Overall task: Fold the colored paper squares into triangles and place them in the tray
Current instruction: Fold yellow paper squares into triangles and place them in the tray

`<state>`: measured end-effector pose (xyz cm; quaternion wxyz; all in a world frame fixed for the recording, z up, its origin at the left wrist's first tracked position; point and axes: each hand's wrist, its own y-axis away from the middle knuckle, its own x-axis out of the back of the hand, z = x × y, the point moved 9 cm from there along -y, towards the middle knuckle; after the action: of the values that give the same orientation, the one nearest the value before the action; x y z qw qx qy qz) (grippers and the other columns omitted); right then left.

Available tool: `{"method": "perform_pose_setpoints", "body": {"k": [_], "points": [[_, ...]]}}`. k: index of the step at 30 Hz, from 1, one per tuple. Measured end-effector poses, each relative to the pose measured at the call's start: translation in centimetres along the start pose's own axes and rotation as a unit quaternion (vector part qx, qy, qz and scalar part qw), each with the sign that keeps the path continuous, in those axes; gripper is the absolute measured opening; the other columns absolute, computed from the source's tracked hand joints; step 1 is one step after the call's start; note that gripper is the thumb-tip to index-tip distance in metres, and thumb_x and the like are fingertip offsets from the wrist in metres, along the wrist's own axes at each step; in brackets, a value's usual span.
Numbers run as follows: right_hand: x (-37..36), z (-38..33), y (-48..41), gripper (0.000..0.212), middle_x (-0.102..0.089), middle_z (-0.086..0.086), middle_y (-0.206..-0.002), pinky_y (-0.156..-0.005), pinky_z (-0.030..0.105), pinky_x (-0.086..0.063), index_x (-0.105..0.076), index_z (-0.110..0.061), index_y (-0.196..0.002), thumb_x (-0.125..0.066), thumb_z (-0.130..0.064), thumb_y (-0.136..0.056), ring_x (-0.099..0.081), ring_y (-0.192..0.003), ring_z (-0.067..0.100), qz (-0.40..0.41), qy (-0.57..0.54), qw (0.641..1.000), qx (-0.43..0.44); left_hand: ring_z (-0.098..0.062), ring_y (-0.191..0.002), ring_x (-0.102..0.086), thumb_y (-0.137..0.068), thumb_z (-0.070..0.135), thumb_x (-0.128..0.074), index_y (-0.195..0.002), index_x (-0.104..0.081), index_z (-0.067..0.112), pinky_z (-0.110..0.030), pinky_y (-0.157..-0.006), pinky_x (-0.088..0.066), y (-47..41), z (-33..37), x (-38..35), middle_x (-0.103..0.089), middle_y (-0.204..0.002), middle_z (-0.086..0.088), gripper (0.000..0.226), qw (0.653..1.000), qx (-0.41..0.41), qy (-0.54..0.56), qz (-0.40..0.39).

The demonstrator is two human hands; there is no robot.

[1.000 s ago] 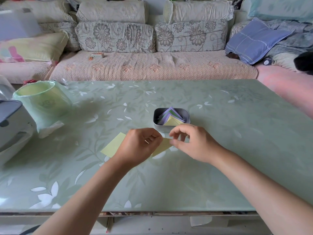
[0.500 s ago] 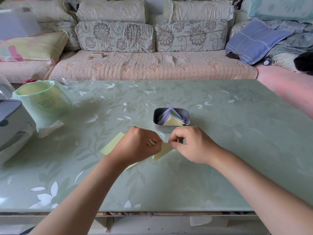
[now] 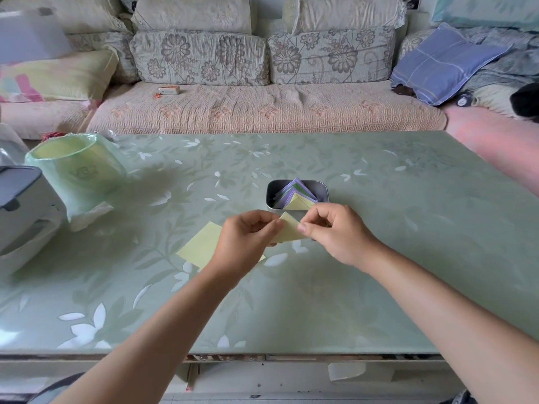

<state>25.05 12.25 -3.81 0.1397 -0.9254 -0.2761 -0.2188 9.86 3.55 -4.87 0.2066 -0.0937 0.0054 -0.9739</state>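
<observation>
A pale yellow paper piece (image 3: 289, 229) sits between both hands, just on the near side of the tray (image 3: 271, 192). Only a narrow part of it shows: a pointed upper corner aimed toward the tray and a straight edge sloping down to the right. The rest is hidden by fingers, so whether it is fully folded cannot be told, nor whether its lower edge touches the surface (image 3: 408, 228).

The left hand (image 3: 248, 239) has its grip closed on the paper's left side, fingers curled in and fingertips pressed to the sheet. The right hand (image 3: 334, 231) pinches the right side, its thumb lying flat across the paper's lower right corner and the other fingers bent above it.

The tray is small, dark grey and rounded at the corners. It holds folded triangles (image 3: 294, 192) packed upright and overlapping, mostly purple, with a green one showing between them and a yellow one nearest the hands.

A yellow paper square (image 3: 201, 246) lies flat on the surface under the left hand and wrist, one corner pointing left and a sliver showing right of the wrist.

The surface is pale green with a white leaf pattern. At its left end stand a green-lined bin (image 3: 74, 170) and, just beside it at the frame edge, a grey and white appliance (image 3: 20, 205). Behind runs a sofa (image 3: 262, 109) with floral cushions, and a blue pillow (image 3: 437, 62) lies at its right.
</observation>
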Motion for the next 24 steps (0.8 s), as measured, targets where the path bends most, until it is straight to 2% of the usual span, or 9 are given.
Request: {"method": "perform_pose_setpoints", "body": {"k": [2, 5, 8, 11, 13, 15, 18, 21, 24], "points": [[-0.3, 0.2, 0.0, 0.017, -0.056, -0.020, -0.057, -0.056, 0.013, -0.038, -0.067, -0.020, -0.074, -0.071, -0.015, -0.090, -0.046, -0.053, 0.000, -0.019, 0.001, 1.000, -0.012, -0.014, -0.071, -0.068, -0.090, 0.019, -0.071, -0.084, -0.076, 0.018, -0.033, -0.073, -0.056, -0.1, -0.2, 0.1, -0.075, -0.077, 0.000, 0.008, 1.000, 0.004, -0.014, 0.010], [-0.6, 0.0, 0.2, 0.007, -0.062, -0.022, -0.070, -0.063, 0.014, -0.045, -0.071, -0.026, -0.086, -0.073, -0.019, -0.089, -0.051, -0.062, 0.002, -0.026, -0.008, 1.000, -0.005, -0.011, -0.065, -0.063, -0.087, 0.024, -0.073, -0.079, -0.076, 0.023, -0.029, -0.064, -0.050, 0.1, -0.1, -0.3, -0.074, -0.073, 0.003, 0.009, 0.997, -0.006, -0.077, -0.003], [-0.8, -0.9, 0.3, 0.012, -0.061, -0.025, -0.065, -0.060, 0.012, -0.042, -0.070, -0.027, -0.080, -0.073, -0.020, -0.089, -0.050, -0.058, -0.001, -0.020, 0.000, 0.999, 0.027, -0.010, -0.057, -0.055, -0.087, 0.024, -0.073, -0.078, -0.076, 0.021, -0.022, -0.054, -0.042, 0.3, 0.1, -0.9, -0.073, -0.071, 0.000, 0.009, 0.995, -0.017, -0.101, -0.017], [-0.9, -1.2, 0.2, 0.021, -0.058, -0.023, -0.060, -0.058, 0.013, -0.039, -0.067, -0.028, -0.073, -0.072, -0.016, -0.090, -0.048, -0.054, 0.001, -0.022, 0.018, 0.999, 0.041, -0.006, -0.050, -0.049, -0.085, 0.021, -0.072, -0.073, -0.074, 0.020, -0.018, -0.049, -0.039, 0.5, 0.5, -1.0, -0.069, -0.062, 0.005, 0.012, 0.992, -0.022, -0.120, -0.017], [-0.8, -1.1, 0.1, 0.019, -0.057, -0.022, -0.060, -0.059, 0.014, -0.039, -0.067, -0.025, -0.074, -0.071, -0.014, -0.090, -0.046, -0.055, 0.001, -0.018, 0.017, 0.999, 0.038, -0.007, -0.051, -0.053, -0.084, 0.020, -0.069, -0.071, -0.073, 0.021, -0.020, -0.051, -0.042, 0.6, 0.6, -0.9, -0.070, -0.063, 0.009, 0.014, 0.990, -0.020, -0.139, -0.022], [-0.2, -0.8, 0.0, 0.017, -0.056, -0.019, -0.061, -0.060, 0.015, -0.039, -0.068, -0.020, -0.075, -0.070, -0.013, -0.090, -0.046, -0.057, 0.002, -0.002, 0.003, 1.000, 0.030, -0.014, -0.059, -0.062, -0.084, 0.018, -0.066, -0.070, -0.073, 0.022, -0.028, -0.056, -0.049, 0.4, 0.5, -0.6, -0.073, -0.067, 0.008, 0.015, 0.987, -0.010, -0.156, -0.035], [0.8, -0.4, -0.4, 0.016, -0.056, -0.009, -0.067, -0.061, 0.021, -0.040, -0.067, -0.019, -0.075, -0.070, -0.012, -0.090, -0.046, -0.059, 0.008, 0.019, -0.021, 0.999, 0.021, -0.025, -0.073, -0.070, -0.084, 0.017, -0.065, -0.069, -0.073, 0.023, -0.040, -0.071, -0.057, 0.1, 0.3, 0.1, -0.075, -0.072, 0.007, 0.018, 0.984, -0.004, -0.170, -0.047], [1.0, -0.1, -0.4, 0.019, -0.054, -0.007, -0.065, -0.058, 0.020, -0.038, -0.065, -0.019, -0.075, -0.068, -0.012, -0.092, -0.044, -0.057, 0.006, 0.017, -0.018, 1.000, 0.014, -0.012, -0.072, -0.071, -0.085, 0.013, -0.067, -0.070, -0.073, 0.021, -0.030, -0.073, -0.058, -0.1, 0.1, 0.7, -0.074, -0.071, 0.008, 0.017, 0.974, -0.018, -0.217, -0.058], [1.0, 0.0, -0.5, 0.020, -0.051, -0.014, -0.060, -0.054, 0.014, -0.035, -0.065, -0.020, -0.075, -0.065, -0.012, -0.094, -0.040, -0.052, 0.001, 0.022, -0.005, 1.000, 0.017, -0.007, -0.069, -0.067, -0.080, 0.014, -0.069, -0.072, -0.073, 0.022, -0.024, -0.070, -0.055, -0.4, -0.2, 1.5, -0.071, -0.068, 0.009, 0.012, 0.941, -0.049, -0.332, -0.041]]}}
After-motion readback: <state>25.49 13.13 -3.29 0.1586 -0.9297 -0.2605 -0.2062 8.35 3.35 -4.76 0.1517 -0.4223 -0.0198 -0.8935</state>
